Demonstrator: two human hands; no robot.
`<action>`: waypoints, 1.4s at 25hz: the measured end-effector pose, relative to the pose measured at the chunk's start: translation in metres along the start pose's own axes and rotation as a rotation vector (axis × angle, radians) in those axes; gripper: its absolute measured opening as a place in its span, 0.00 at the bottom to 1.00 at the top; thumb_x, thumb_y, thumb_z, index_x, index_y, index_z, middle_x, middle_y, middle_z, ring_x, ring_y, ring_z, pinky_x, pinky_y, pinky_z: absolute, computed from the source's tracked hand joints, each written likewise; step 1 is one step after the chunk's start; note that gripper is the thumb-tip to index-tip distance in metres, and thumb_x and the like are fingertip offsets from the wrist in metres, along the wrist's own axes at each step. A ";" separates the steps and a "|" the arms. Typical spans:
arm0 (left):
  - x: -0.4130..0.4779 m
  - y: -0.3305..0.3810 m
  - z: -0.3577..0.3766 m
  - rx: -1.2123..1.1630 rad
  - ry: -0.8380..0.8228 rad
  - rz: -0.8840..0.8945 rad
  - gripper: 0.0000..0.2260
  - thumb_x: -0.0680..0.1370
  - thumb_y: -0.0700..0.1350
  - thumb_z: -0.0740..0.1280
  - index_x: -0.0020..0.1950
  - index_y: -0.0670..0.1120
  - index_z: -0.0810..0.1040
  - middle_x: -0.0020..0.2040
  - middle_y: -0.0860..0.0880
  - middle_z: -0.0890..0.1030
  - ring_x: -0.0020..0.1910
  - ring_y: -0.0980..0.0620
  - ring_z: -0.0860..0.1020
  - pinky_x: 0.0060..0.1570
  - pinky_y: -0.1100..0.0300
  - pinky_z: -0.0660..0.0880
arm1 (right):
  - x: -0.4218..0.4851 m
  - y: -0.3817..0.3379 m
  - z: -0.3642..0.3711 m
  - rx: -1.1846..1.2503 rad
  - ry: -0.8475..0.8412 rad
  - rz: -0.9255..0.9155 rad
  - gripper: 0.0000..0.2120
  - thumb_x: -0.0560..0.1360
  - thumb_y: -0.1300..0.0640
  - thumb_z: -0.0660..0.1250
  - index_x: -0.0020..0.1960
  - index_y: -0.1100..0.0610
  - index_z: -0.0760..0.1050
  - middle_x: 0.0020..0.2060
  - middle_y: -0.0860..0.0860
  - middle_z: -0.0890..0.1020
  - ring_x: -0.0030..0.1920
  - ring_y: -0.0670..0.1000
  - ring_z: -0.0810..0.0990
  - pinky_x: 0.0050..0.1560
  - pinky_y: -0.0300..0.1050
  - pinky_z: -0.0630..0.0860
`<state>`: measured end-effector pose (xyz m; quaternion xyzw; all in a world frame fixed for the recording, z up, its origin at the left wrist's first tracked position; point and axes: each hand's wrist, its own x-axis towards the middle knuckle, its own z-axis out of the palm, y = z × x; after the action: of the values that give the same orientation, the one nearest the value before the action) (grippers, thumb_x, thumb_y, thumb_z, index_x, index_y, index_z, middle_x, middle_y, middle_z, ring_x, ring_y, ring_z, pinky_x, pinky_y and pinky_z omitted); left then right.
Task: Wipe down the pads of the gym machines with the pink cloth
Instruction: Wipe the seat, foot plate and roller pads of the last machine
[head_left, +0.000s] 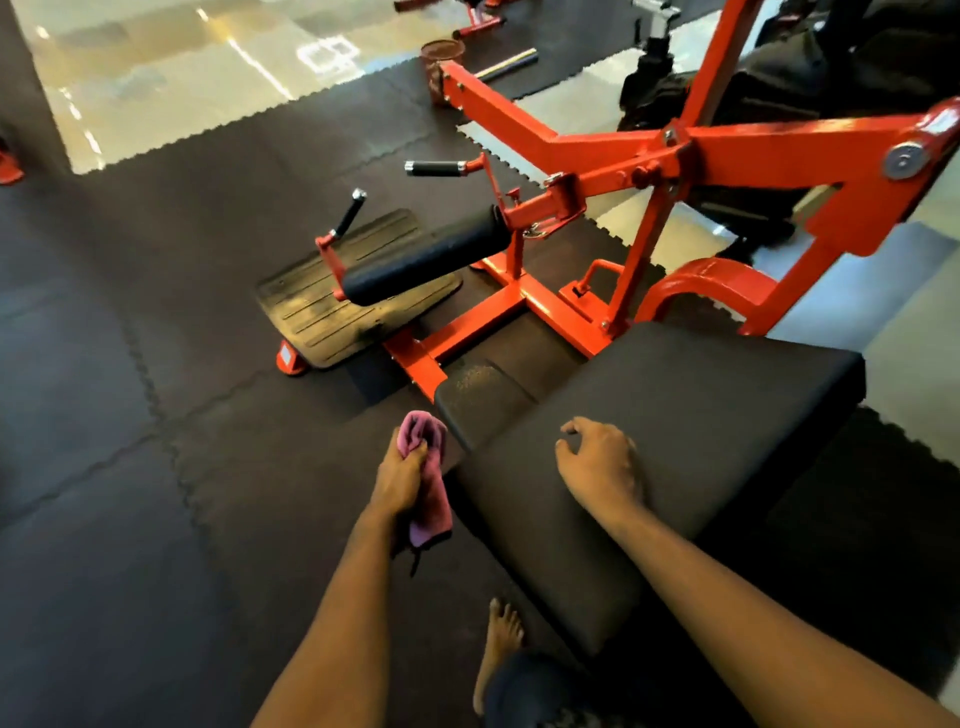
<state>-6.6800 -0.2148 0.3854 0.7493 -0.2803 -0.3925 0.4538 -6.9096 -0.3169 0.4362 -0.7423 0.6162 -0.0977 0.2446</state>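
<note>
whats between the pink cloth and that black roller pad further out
Head view: out from the pink cloth, a strip of floor mat, then the end of the red frame bar and the ribbed footplate under the roller pad.

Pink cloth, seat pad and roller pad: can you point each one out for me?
pink cloth (436, 501), head view, on its hanging middle part.
seat pad (717, 415), head view, on the bare top surface.
roller pad (426, 260), head view, on the middle of its black cylinder.
</note>
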 end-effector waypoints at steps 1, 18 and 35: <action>0.010 0.004 -0.002 0.020 -0.053 -0.001 0.13 0.76 0.41 0.60 0.60 0.47 0.76 0.52 0.48 0.80 0.55 0.48 0.78 0.52 0.62 0.74 | 0.003 -0.007 0.007 -0.014 0.030 0.027 0.12 0.76 0.54 0.69 0.58 0.55 0.82 0.53 0.54 0.84 0.57 0.57 0.81 0.61 0.50 0.74; 0.110 -0.100 0.031 0.125 -0.702 -0.457 0.15 0.83 0.54 0.62 0.63 0.46 0.78 0.60 0.42 0.81 0.55 0.49 0.77 0.55 0.55 0.74 | -0.034 -0.064 0.118 -0.668 0.157 0.483 0.30 0.79 0.52 0.52 0.79 0.62 0.62 0.78 0.59 0.64 0.79 0.59 0.60 0.79 0.57 0.53; 0.129 -0.090 0.032 0.207 -0.876 -0.244 0.14 0.85 0.47 0.59 0.71 0.49 0.71 0.63 0.49 0.77 0.58 0.61 0.76 0.59 0.58 0.74 | -0.030 -0.066 0.121 -0.733 0.103 0.563 0.31 0.79 0.51 0.50 0.80 0.61 0.59 0.79 0.59 0.61 0.80 0.59 0.57 0.79 0.59 0.52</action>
<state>-6.6319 -0.2908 0.2526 0.5818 -0.3932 -0.6923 0.1661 -6.8054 -0.2511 0.3689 -0.5779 0.7988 0.1599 -0.0480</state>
